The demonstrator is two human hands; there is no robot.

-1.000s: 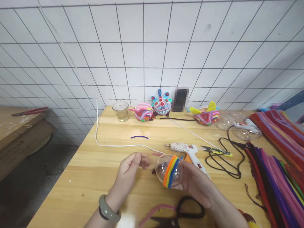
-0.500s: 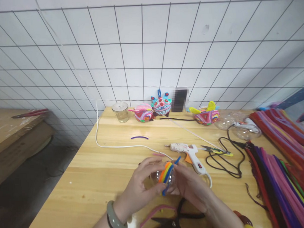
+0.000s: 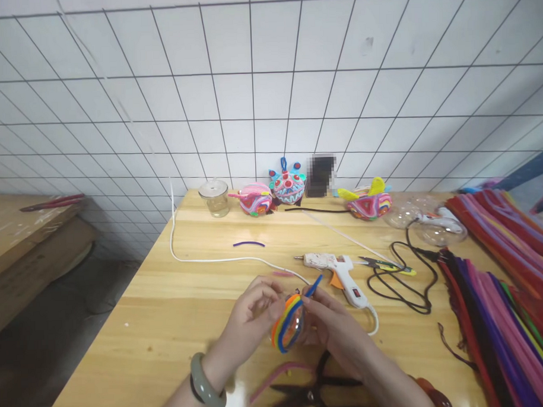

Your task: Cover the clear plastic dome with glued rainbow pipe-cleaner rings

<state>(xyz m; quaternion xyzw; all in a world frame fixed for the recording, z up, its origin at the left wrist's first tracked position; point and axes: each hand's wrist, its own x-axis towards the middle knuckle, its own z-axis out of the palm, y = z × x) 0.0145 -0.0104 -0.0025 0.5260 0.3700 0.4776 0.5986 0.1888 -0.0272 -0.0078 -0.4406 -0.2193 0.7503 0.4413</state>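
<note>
A clear plastic ball [image 3: 288, 323] wrapped in orange, yellow, green and blue pipe cleaners sits between both my hands above the wooden table [image 3: 177, 302]. My left hand [image 3: 251, 317], with a green bangle on the wrist, cups the ball's left side with curled fingers. My right hand [image 3: 336, 326] grips the ball's right side, and its fingertips pinch the loose blue pipe cleaner end [image 3: 313, 285] that sticks up from the ball.
Black scissors [image 3: 318, 389] and a pink pipe cleaner [image 3: 277, 376] lie just in front of my hands. A white glue gun [image 3: 340, 269] with its cord, small snips [image 3: 384, 263], finished colourful balls [image 3: 289, 188], a glass jar [image 3: 215, 197] and heaps of pipe cleaners [image 3: 501, 290] at the right.
My left hand moved in from beside the ball and closed on it. The ball was turned, so the coloured band faces left, and a blue end now sticks up.
</note>
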